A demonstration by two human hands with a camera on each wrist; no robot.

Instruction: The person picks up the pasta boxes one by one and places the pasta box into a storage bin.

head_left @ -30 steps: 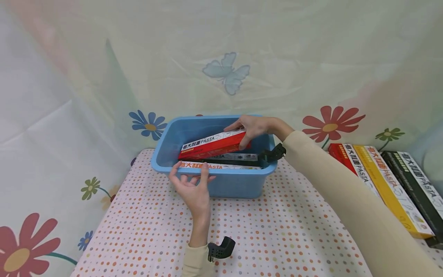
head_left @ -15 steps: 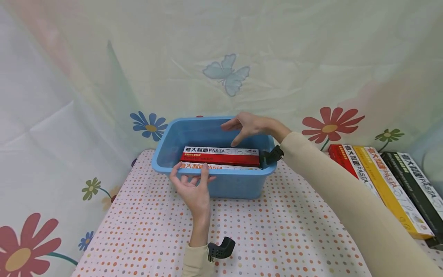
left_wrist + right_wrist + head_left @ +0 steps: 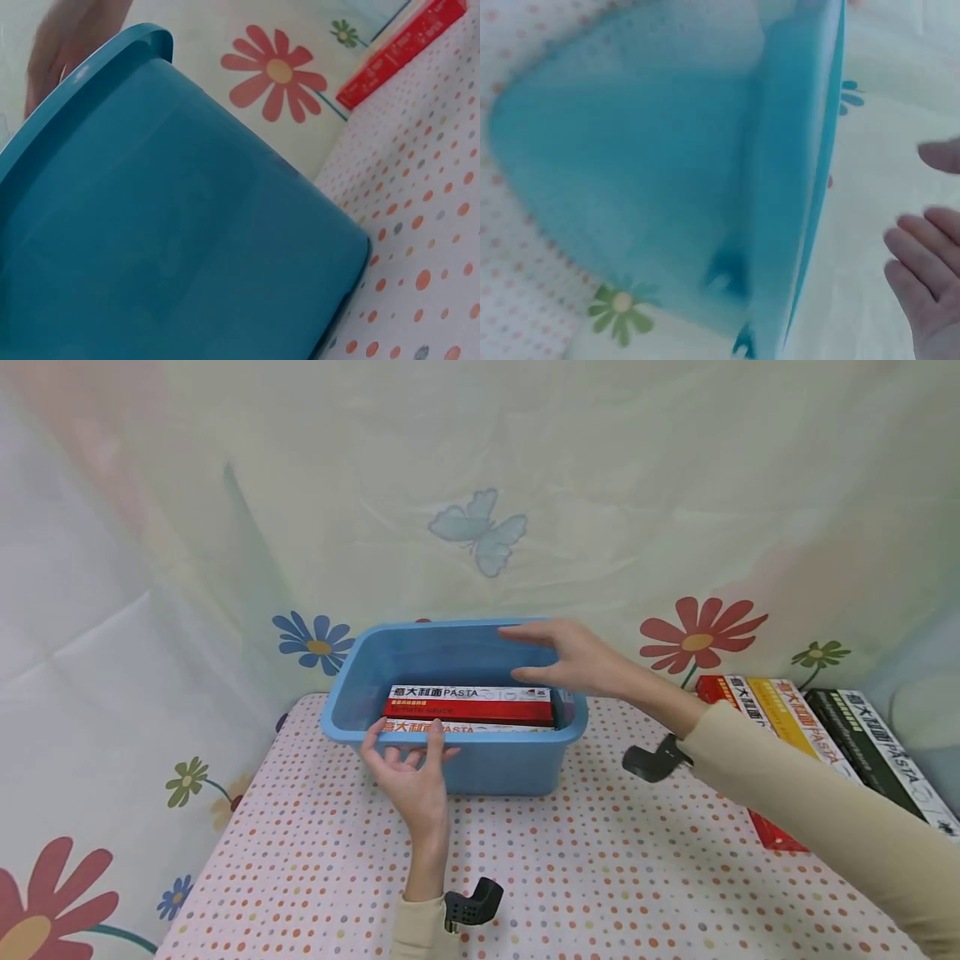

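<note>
left hand (image 3: 408, 781) pinched blue bin's (image 3: 506, 768) front rim — right hand (image 3: 573, 658) over bin's right end, fingers spread, holding nothing; red pasta box (image 3: 468, 703) lay in bin, behind orange-lettered box (image 3: 487, 727) — black wrist camera (image 3: 651, 762) could have snagged bin's rim if arm swung low, dragging it askew

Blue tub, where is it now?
In the head view, the blue tub stands near the middle, toward the far side of the spotted table. The left hand grips its near rim, and three pasta boxes lie to its right.
</note>
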